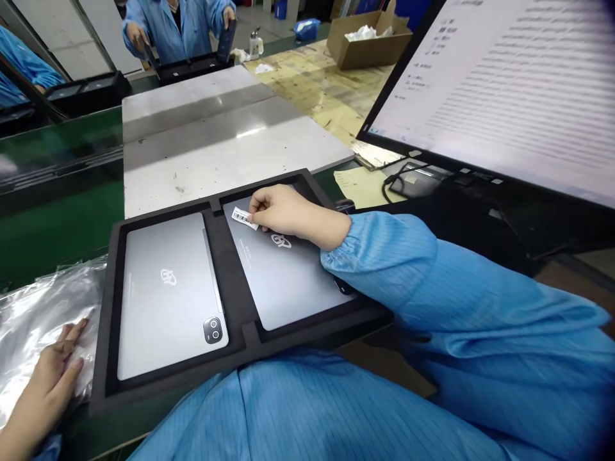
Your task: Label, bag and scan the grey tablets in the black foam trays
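Two grey tablets lie back up in the two compartments of a black foam tray in front of me. The left tablet shows its logo and camera block in full. Over the upper part of the right tablet, my right hand pinches a small white barcode label between thumb and fingers; whether the label touches the tablet I cannot tell. My sleeve hides part of that tablet. My left hand lies with fingers stretched out on clear plastic bags left of the tray.
A large monitor stands at the right, with a yellow paper and cables beneath it. Pale metal plates lie beyond the tray. At the back are a cardboard box and a person handling a black tray.
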Motion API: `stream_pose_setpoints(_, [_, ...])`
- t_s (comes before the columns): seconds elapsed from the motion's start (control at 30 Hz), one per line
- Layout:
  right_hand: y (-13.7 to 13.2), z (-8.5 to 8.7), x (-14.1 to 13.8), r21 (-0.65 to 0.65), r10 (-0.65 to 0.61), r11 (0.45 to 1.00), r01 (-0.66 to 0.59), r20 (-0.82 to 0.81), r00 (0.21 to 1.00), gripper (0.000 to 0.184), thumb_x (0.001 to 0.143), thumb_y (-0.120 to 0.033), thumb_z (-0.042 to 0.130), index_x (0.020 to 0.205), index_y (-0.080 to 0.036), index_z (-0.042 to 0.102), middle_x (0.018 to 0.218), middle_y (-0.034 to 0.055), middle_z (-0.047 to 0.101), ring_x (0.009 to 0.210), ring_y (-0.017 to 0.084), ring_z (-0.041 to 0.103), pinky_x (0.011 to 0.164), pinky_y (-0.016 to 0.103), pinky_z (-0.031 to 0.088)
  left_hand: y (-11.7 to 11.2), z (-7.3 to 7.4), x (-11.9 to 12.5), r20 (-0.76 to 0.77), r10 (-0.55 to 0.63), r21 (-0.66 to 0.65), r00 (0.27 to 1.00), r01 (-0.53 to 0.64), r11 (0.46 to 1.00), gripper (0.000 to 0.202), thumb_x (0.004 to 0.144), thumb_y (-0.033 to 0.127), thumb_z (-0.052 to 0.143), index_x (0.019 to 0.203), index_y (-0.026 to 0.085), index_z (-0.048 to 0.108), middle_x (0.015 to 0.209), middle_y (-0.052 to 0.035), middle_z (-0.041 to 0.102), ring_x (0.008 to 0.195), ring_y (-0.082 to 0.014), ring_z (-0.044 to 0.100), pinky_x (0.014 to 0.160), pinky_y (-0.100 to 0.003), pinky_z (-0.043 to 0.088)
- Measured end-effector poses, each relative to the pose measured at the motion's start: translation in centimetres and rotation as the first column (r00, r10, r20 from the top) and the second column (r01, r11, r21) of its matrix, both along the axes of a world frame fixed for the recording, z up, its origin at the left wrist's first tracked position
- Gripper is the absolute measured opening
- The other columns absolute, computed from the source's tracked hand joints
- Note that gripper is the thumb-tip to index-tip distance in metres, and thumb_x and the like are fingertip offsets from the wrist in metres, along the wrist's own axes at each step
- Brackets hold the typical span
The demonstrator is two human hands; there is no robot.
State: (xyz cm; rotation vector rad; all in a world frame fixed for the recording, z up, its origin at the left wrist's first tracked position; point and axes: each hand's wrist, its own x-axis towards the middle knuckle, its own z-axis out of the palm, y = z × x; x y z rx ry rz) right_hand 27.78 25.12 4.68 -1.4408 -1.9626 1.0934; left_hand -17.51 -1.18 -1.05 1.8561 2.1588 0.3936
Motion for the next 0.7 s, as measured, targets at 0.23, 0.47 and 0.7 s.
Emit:
stream_pose_setpoints(0.23, [1.3, -1.1, 0.3, 0.095, 0.0, 0.995, 0.014, -0.15, 0.989, 0.016, 0.075, -0.001, 0.07, 0.071, -0.016, 0.064, 0.06, -0.0031, 0.063, 0.055, 0.012, 0.06, 0.056, 0.021, 0.045, 3.2, 6.9, 3.6, -0.124, 0.212, -0.125, 0.969, -0.228, 0.966, 0.054, 0.095, 0.071, 0.029, 0.119, 0.032, 0.057, 0.124, -0.0031, 0.07, 0.116, -0.0367, 0.067, 0.099, -0.058, 0.053])
stream_pose_setpoints(0.47, [0.8, 1.3, 1.3, 0.051, -0.184, 0.973, 0.225, -0.415, 0.891, 0.019, 0.077, -0.005, 0.068, 0.07, -0.018, 0.056, 0.061, -0.0024, 0.062, 0.06, 0.015, 0.066, 0.054, 0.022, 0.051, 12.3, 11.9, 25.0, -0.126, -0.825, -0.045, 0.551, 0.828, 0.56, 0.034, 0.103, 0.041, 0.043, 0.114, 0.02, 0.067, 0.113, -0.0091, 0.072, 0.103, -0.024, 0.067, 0.094, -0.037, 0.052])
stream_pose_setpoints(0.7, [-2.7, 2.2, 8.3, 0.223, -0.221, 0.907, 0.357, -0.47, 0.855, 0.026, 0.069, -0.031, 0.082, 0.071, -0.021, 0.059, 0.057, -0.001, 0.063, 0.054, 0.018, 0.065, 0.052, 0.028, 0.055, 20.8, 6.2, 36.3, -0.162, -0.955, 0.068, 0.247, 0.969, 0.239, 0.04, 0.102, 0.045, 0.049, 0.128, 0.019, 0.065, 0.127, -0.0147, 0.068, 0.121, -0.0264, 0.061, 0.11, -0.041, 0.044])
